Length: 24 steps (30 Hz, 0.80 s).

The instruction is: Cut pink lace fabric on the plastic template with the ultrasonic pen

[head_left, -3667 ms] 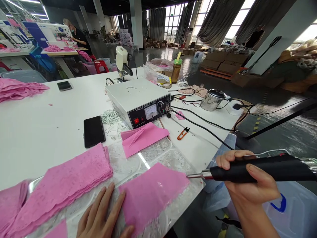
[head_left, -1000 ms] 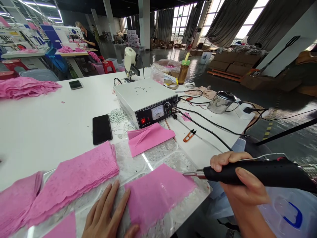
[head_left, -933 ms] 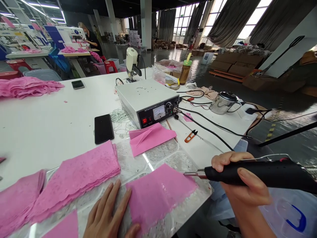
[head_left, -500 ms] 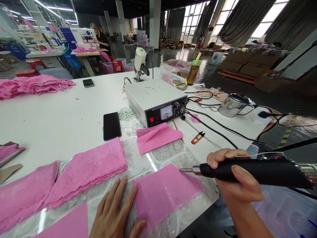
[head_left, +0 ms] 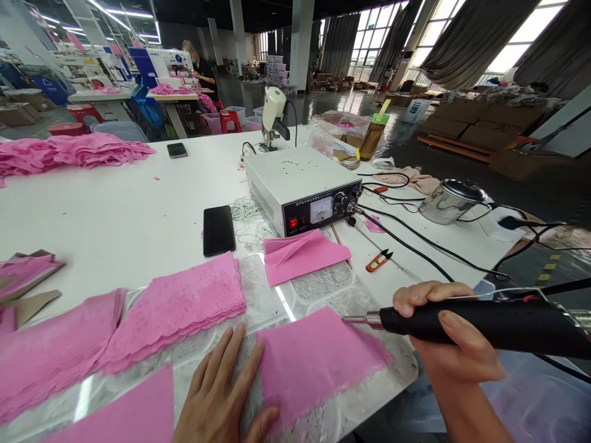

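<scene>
My right hand (head_left: pixel 447 329) is closed around a black handheld ultrasonic tool (head_left: pixel 489 320), its thumb along the near side. The tool's thin metal tip reaches left to the upper right edge of a pink fabric piece (head_left: pixel 318 363); whether it touches the fabric I cannot tell. This piece lies flat on a clear, scratched mat (head_left: pixel 369 412) and has a ragged lower edge. My left hand (head_left: pixel 221 387) rests palm down with fingers spread, the index finger and thumb at the fabric's left edge. Left of it lie a pink stack with scalloped edges (head_left: pixel 184 307) and another pink piece (head_left: pixel 124 412).
Behind the fabric stands a metal control box (head_left: pixel 300 178) with a meter and cables running right. Around it are a folded pink piece (head_left: pixel 305 255), a black phone (head_left: pixel 219 231), orange thread snips (head_left: pixel 379 260) and a glass pot (head_left: pixel 452 202). A person (head_left: pixel 203 71) is at the sewing machines.
The whole view has shifted slightly, so everything sits a little further right. My hands, the tool and the fabric keep nearly the same places relative to each other.
</scene>
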Available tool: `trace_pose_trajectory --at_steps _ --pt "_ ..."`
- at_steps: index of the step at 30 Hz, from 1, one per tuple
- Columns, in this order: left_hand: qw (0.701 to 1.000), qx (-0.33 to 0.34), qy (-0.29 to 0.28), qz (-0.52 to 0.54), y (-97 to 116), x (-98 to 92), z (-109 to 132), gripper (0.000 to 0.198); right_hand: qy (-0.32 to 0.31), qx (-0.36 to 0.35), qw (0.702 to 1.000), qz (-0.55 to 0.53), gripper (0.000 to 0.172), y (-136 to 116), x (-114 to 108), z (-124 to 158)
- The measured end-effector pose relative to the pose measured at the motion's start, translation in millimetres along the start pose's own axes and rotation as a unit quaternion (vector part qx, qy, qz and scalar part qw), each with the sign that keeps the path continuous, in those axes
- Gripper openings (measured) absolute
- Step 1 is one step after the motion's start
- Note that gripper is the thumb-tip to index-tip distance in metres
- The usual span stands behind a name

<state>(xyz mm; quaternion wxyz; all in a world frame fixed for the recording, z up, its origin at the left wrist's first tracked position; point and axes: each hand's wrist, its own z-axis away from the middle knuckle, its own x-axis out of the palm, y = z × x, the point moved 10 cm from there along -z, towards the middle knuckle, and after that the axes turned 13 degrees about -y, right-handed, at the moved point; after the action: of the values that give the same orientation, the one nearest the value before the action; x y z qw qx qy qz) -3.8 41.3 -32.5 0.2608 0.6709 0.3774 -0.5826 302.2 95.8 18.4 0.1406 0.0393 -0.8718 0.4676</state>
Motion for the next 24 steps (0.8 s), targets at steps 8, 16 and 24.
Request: trace_pose_trajectory --at_steps 8,16,24 --pt "1.000 -0.013 0.003 0.018 2.1 -4.9 -0.8 0.057 0.002 0.000 1.000 -0.028 0.015 4.7 23.3 -5.0" --pt "0.999 -0.024 -0.004 0.031 1.7 -4.4 0.3 0.057 -0.030 0.005 0.999 -0.033 0.016 18.8 43.8 -4.7" --pt "0.998 -0.033 -0.007 0.049 1.8 -2.3 3.9 0.058 -0.031 0.011 0.999 -0.018 0.012 20.2 45.8 -5.2"
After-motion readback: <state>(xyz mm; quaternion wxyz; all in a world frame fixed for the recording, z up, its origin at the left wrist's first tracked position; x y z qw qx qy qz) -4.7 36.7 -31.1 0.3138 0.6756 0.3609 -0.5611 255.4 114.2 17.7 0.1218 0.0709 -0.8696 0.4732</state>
